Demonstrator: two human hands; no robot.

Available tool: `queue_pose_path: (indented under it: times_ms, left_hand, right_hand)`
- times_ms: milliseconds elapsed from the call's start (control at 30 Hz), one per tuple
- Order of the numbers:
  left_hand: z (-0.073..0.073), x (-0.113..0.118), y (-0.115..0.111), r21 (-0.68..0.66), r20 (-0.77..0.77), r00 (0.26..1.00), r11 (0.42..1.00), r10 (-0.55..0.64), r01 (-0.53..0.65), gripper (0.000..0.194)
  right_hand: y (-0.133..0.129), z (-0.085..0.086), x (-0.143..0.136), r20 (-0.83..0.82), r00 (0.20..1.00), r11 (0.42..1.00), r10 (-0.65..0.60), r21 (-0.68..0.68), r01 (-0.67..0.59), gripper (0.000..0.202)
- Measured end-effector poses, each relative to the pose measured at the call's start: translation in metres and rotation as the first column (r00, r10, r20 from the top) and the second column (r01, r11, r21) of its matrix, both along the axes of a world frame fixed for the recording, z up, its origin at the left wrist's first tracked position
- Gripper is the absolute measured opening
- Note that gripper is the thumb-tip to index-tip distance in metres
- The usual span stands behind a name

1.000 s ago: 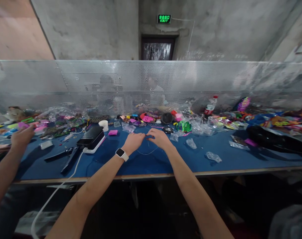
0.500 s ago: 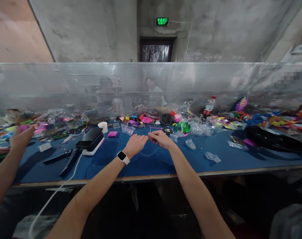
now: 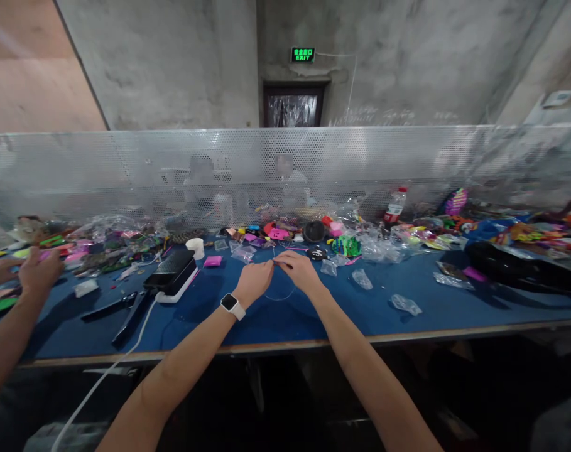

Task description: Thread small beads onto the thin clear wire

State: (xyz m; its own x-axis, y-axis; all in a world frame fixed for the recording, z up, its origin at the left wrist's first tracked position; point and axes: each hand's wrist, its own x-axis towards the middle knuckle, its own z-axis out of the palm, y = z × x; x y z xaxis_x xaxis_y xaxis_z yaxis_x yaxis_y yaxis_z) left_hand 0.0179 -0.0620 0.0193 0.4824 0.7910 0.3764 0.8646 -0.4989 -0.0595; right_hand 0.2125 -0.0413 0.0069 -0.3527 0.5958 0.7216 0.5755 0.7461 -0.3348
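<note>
My left hand [image 3: 255, 282], with a white-banded watch [image 3: 230, 304] on its wrist, is closed in a pinch above the blue tabletop. The fingertips of my right hand [image 3: 296, 271] meet it, also pinched. Between them runs a thin pale string [image 3: 279, 299], whose loop hangs below the hands; a short length also sticks up above the fingers. Any small piece at the fingertips is hidden. Just beyond lie a black item with white marks [image 3: 317, 253], a pink face-shaped piece [image 3: 277, 233] and a round black bowl-like piece [image 3: 314, 231].
To the left are a black device [image 3: 171, 270] with a white cord, a white cup [image 3: 195, 248] and a pink packet [image 3: 213, 261]. A co-worker's hands [image 3: 41, 270] work at far left. Plastic bags, a bottle [image 3: 395, 206] and a black tray [image 3: 525, 267] lie right. A perforated screen [image 3: 384, 154] stands behind.
The view has tilted up slightly, so the table sits lower. My fingertips have drawn closer together on the string. A second co-worker's hand has come into view at far left.
</note>
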Motion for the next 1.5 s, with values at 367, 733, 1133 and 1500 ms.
queue_pose_path:
  times_ms: [367,733,1133,1500]
  left_hand:
    - [0.0,-0.004,0.004,0.019,-0.061,0.998,1.0,-0.014,0.016,0.027]
    - [-0.003,-0.004,0.004,-0.02,-0.038,0.999,0.999,-0.031,0.031,0.028]
    - [-0.009,-0.006,0.007,0.067,-0.094,0.979,0.98,-0.181,0.187,0.018]
    - [-0.011,-0.006,0.005,0.154,-0.089,0.969,0.958,-0.23,0.241,0.018]
  right_hand:
    - [0.008,-0.008,-0.001,-0.124,0.992,0.961,0.022,-0.271,-0.055,0.029]
    - [0.004,-0.003,0.006,0.056,0.998,0.981,-0.011,-0.191,0.022,0.029]
    - [0.003,0.004,0.016,-0.025,0.997,0.94,0.073,-0.334,-0.077,0.022]
    - [0.008,0.002,0.015,-0.329,0.937,0.736,0.119,-0.603,-0.306,0.048]
